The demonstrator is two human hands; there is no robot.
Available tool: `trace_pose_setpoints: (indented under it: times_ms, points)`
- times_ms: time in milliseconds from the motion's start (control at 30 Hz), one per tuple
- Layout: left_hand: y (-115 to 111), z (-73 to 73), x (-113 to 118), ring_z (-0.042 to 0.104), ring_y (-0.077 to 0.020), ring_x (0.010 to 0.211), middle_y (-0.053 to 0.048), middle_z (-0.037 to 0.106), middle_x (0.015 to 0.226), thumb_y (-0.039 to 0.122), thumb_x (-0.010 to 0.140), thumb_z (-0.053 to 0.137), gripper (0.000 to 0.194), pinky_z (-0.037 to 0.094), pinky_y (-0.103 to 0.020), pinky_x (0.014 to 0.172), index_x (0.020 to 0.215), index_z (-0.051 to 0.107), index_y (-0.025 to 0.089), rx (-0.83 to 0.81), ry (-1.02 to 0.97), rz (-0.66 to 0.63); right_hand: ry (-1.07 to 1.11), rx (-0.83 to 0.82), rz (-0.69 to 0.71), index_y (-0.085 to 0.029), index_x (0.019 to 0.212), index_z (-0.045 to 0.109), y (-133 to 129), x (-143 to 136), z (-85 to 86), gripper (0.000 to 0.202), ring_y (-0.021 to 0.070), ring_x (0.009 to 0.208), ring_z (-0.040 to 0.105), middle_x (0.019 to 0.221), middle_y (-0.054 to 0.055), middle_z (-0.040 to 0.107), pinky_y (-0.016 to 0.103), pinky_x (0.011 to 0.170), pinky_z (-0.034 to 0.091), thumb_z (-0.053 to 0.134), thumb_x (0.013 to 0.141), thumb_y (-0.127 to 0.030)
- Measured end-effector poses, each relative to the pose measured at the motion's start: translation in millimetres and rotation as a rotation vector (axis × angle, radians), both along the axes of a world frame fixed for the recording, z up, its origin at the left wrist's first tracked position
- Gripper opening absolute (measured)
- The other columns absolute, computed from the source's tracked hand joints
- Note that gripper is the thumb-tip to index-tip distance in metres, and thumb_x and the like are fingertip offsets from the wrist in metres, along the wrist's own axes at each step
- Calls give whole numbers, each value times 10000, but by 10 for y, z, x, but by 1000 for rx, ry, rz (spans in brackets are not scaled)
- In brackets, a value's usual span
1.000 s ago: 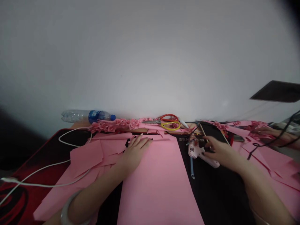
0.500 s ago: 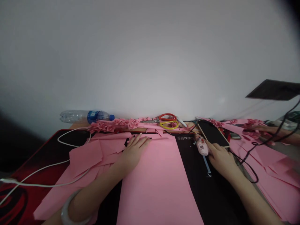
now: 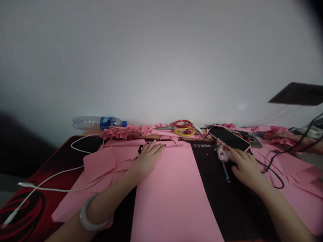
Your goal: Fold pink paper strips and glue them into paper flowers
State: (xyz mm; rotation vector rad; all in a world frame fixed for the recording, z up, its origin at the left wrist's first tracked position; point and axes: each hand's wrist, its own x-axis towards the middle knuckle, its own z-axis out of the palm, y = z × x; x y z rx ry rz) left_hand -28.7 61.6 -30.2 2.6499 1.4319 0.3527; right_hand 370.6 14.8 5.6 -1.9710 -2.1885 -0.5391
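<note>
A long pink paper sheet (image 3: 174, 188) lies lengthwise in front of me. My left hand (image 3: 148, 159) rests flat near its far left corner, fingers stretched out and spread. To the right of the sheet my right hand (image 3: 247, 168) is low over the black mat, its fingers extended and the thumb apart. Those fingertips reach the side of a small pink hot glue gun (image 3: 223, 153); whether they touch it is hard to make out. A thin grey-blue strip (image 3: 226, 173) sticks out below the gun toward me.
Loose pink paper pieces (image 3: 99, 163) lie left on the mat (image 3: 212, 188), crossed by a white cable (image 3: 63, 190). Along the wall are a plastic bottle (image 3: 88, 123), pink paper flowers (image 3: 126, 131), scissors (image 3: 183, 128) and a dark panel (image 3: 230, 137). Another person's arm (image 3: 306, 143) reaches in right.
My right hand has drawn slightly back to the right from the glue gun, its thumb now farther from it. The left hand stays on the sheet. The whole view has shifted a little.
</note>
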Motion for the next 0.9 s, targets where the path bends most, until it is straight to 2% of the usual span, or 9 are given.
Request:
trace_pose_setpoints:
  times_ms: [100, 233, 300, 400, 467, 567, 633, 767, 900]
  points:
    - [-3, 19, -1, 256, -251, 1398, -29, 413, 1467, -22, 835, 296, 648, 215, -477, 1144, 1418, 368, 254, 12, 11, -1, 205, 111, 96, -151, 1299, 481, -87, -348, 227, 497, 320, 1178, 517, 1239, 161, 582, 485, 994, 402, 454, 803, -154]
    - [-3, 13, -3, 290, -257, 1381, -39, 432, 1455, -14, 840, 304, 643, 209, -482, 1143, 1428, 355, 239, 58, 39, -30, 449, -60, 258, -209, 1290, 480, -76, -942, 409, 425, 256, 1172, 554, 1256, 103, 603, 419, 985, 450, 471, 866, -216]
    - [-12, 14, -2, 298, -258, 1378, -45, 447, 1444, -2, 849, 309, 633, 208, -490, 1139, 1430, 355, 245, 71, 47, -33, 458, -115, 385, -208, 1302, 478, 27, -1192, 379, 446, 246, 1208, 528, 1292, 98, 582, 413, 1001, 444, 490, 856, -185]
    - [-40, 38, 2, 299, -252, 1379, -48, 460, 1435, 27, 878, 318, 594, 198, -484, 1141, 1426, 365, 250, 89, 46, -31, 369, -64, 533, -183, 1309, 492, 235, -1470, 255, 441, 264, 1238, 499, 1324, 123, 564, 446, 1023, 414, 495, 870, -153]
    - [-61, 62, 6, 318, -245, 1368, -45, 474, 1424, 54, 902, 321, 554, 192, -470, 1144, 1420, 373, 244, 102, 46, -34, 246, -39, 556, -162, 1253, 548, 352, -1600, 167, 373, 277, 1175, 541, 1237, 134, 626, 459, 1008, 408, 506, 882, -146]
    - [-80, 89, 13, 347, -243, 1348, -43, 489, 1412, 70, 920, 325, 515, 204, -459, 1139, 1405, 392, 231, 115, 43, -33, 152, -28, 547, -163, 1092, 634, 449, -1717, 49, 239, 262, 1004, 615, 1035, 112, 708, 439, 943, 426, 502, 896, -128]
    - [-81, 92, 20, 349, -249, 1346, -45, 493, 1409, 67, 920, 332, 504, 213, -464, 1133, 1394, 408, 221, 120, 37, -30, 140, -28, 549, -166, 1034, 648, 471, -1739, -21, 213, 253, 956, 627, 982, 106, 715, 415, 898, 438, 498, 895, -107]
    - [-58, 84, 15, 417, -252, 1296, -80, 524, 1379, 75, 922, 343, 474, 268, -455, 1109, 1372, 444, 184, 121, 13, -17, 129, -16, 555, -159, 1071, 636, 476, -1682, -104, 242, 249, 991, 626, 1038, 128, 704, 378, 865, 455, 493, 890, -86]
    - [-29, 131, -43, 515, -244, 1205, -107, 577, 1319, 73, 914, 350, 441, 358, -411, 1057, 1319, 510, 142, 100, -19, -30, 138, -28, 565, -158, 1115, 628, 474, -1586, -92, 295, 229, 919, 660, 1022, 122, 716, 335, 813, 499, 500, 869, -58]
